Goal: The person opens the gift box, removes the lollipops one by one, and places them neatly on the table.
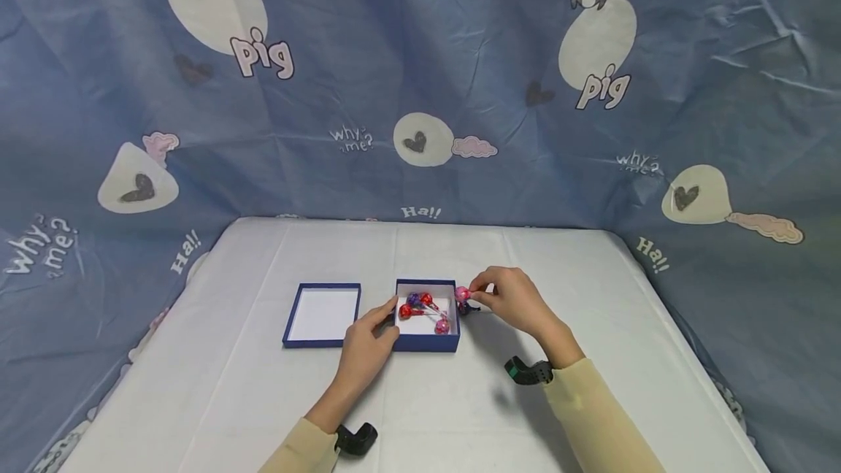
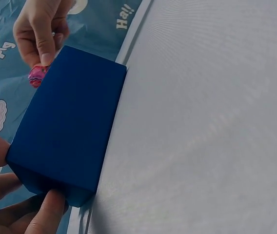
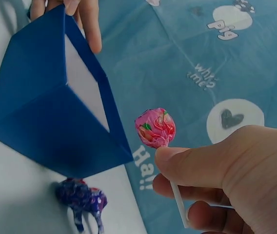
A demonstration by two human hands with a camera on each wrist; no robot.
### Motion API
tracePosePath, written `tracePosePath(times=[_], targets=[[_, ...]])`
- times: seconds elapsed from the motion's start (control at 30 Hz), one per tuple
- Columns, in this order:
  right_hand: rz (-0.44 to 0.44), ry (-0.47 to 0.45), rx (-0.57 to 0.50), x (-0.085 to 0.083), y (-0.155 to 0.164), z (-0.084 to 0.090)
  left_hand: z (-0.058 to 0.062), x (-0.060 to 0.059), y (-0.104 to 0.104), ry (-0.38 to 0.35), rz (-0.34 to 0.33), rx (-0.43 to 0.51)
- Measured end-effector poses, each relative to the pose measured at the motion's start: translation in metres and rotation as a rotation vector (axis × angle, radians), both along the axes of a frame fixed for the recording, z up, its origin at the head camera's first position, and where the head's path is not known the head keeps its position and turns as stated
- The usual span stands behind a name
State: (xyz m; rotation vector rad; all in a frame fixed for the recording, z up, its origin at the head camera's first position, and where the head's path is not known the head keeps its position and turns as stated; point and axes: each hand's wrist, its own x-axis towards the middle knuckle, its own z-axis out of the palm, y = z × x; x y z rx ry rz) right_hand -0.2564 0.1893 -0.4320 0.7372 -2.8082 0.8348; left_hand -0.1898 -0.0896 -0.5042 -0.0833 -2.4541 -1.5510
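A small blue box (image 1: 427, 341) stands mid-table with several red, purple and pink lollipops (image 1: 420, 304) inside. My left hand (image 1: 369, 338) grips its left wall; the fingers (image 2: 48, 214) curl round a corner of the box (image 2: 68, 131). My right hand (image 1: 512, 301) pinches the stick of a pink-wrapped lollipop (image 1: 463, 293) just right of the box's far right corner; the right wrist view has this lollipop (image 3: 155, 127) raised above the box (image 3: 41, 117). A purple lollipop (image 3: 82, 197) lies on the table beside the box, also in the head view as a dark purple lollipop (image 1: 463, 308).
The box's lid (image 1: 323, 314) lies open-side up to the left of the box. The table (image 1: 434, 414) wears a white cloth. A blue cartoon-print sheet (image 1: 420, 93) hangs behind and around it.
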Motion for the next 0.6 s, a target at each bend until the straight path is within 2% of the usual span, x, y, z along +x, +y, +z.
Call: tracePosePath(times=[0.6], targets=[[-0.002,0.000,0.050,0.003,0.014,-0.024,-0.001,0.001,-0.001,-0.013,0.006,0.007]])
